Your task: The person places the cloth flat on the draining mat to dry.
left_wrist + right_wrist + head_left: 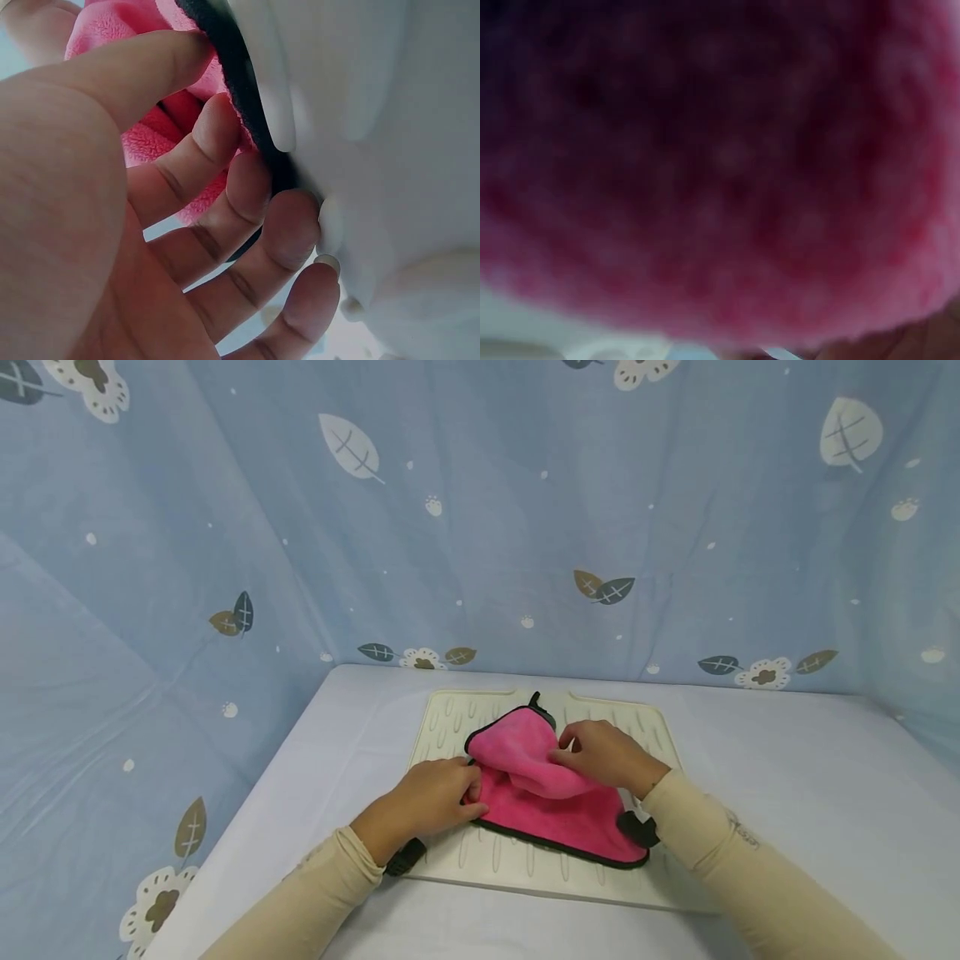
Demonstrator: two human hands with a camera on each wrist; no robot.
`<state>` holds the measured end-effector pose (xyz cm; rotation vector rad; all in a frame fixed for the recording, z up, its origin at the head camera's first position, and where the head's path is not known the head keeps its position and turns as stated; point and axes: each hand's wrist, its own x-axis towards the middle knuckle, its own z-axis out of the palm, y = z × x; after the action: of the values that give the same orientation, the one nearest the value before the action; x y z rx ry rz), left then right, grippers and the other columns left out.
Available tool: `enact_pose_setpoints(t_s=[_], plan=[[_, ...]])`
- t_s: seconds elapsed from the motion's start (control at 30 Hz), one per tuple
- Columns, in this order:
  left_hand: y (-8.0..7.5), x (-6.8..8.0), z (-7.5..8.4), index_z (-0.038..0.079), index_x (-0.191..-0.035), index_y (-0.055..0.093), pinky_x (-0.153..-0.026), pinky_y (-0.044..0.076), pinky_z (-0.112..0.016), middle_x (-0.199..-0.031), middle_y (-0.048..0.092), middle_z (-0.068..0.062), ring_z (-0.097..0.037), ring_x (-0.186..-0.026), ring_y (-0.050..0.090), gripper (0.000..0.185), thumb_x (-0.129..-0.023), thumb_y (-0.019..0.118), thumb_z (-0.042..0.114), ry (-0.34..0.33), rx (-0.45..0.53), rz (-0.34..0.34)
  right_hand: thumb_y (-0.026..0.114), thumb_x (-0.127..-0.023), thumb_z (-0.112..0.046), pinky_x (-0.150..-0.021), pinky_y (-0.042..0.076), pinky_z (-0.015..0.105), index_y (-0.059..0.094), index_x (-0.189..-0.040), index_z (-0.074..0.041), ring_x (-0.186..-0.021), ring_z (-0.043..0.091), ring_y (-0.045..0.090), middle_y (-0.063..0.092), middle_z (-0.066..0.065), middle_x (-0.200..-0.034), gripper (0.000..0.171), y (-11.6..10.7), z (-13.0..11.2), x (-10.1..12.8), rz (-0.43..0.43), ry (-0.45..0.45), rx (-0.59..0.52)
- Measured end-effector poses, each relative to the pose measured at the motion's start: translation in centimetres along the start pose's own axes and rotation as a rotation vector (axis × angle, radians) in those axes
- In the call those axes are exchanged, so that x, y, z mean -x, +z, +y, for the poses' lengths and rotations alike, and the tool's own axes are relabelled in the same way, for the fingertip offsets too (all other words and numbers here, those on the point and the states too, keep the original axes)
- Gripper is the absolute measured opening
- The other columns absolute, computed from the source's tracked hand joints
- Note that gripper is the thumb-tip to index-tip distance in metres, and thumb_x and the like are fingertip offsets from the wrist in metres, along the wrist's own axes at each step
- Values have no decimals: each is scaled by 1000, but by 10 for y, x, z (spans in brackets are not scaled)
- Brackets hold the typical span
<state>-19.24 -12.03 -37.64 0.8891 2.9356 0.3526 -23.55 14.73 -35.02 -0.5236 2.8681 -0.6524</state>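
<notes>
A pink fleece cloth with black trim lies partly folded on a cream ribbed mat. My left hand is at the cloth's left edge. In the left wrist view its thumb sits on top of the black-trimmed edge of the cloth and the fingers curl beneath it, against the mat. My right hand rests on the raised fold in the cloth's middle and pinches it. The right wrist view is filled by blurred pink cloth.
The mat lies on a white table. Blue curtains printed with leaves and flowers enclose the back and left sides. Black straps sit at both wrists.
</notes>
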Motion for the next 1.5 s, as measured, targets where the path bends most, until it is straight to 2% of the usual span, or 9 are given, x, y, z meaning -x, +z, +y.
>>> enact_pose_setpoints(t_s=[0.13,0.27,0.57,0.83,0.97,1.2,1.5], plan=[[0,0,0,22,-74,53,-58,38,-26,-75,47,8,-5,-66,46,31,-88,76,36,-2,1,-3,70,-92,-24,-63,47,28,70,-87,-9,-66,12,56,64,-1,-73,16,6,0,-1,6,-32,-19],[1,0,0,21,-74,53,-58,38,-25,-75,47,8,-5,-66,45,30,-87,76,36,-1,0,-3,70,-92,-19,-61,42,28,60,-75,-11,-62,12,48,55,-1,-65,21,8,-2,-1,45,-71,-17],[-1,1,1,21,-73,52,-58,38,-26,-75,47,8,-6,-65,46,31,-88,76,36,0,5,-1,67,-92,-16,-60,43,29,63,-82,-10,-63,13,50,57,0,-69,13,1,-4,5,141,-60,-19],[-2,0,1,22,-73,52,-58,38,-26,-74,47,8,-6,-65,46,31,-88,76,36,-8,6,-6,67,-92,-15,-57,43,27,64,-83,-9,-60,11,52,66,1,-75,11,-7,4,8,242,-64,3],[-1,1,0,22,-73,53,-58,39,-26,-74,48,8,-5,-65,46,31,-87,76,35,-9,14,-6,68,-90,-16,-55,45,27,64,-82,-8,-59,12,54,68,3,-77,12,-12,10,8,273,-35,-8],[0,1,0,22,-72,52,-57,39,-26,-73,48,8,-5,-65,46,31,-87,76,35,-3,22,1,66,-87,-12,-51,40,29,57,-74,-9,-53,14,47,58,2,-63,17,-22,27,12,359,-21,-30],[0,0,0,22,-71,52,-57,39,-26,-73,48,8,-6,-66,47,32,-87,76,35,-11,25,-5,64,-88,-11,-47,37,28,54,-75,-8,-45,14,44,53,1,-56,16,-34,46,21,405,16,-20]])
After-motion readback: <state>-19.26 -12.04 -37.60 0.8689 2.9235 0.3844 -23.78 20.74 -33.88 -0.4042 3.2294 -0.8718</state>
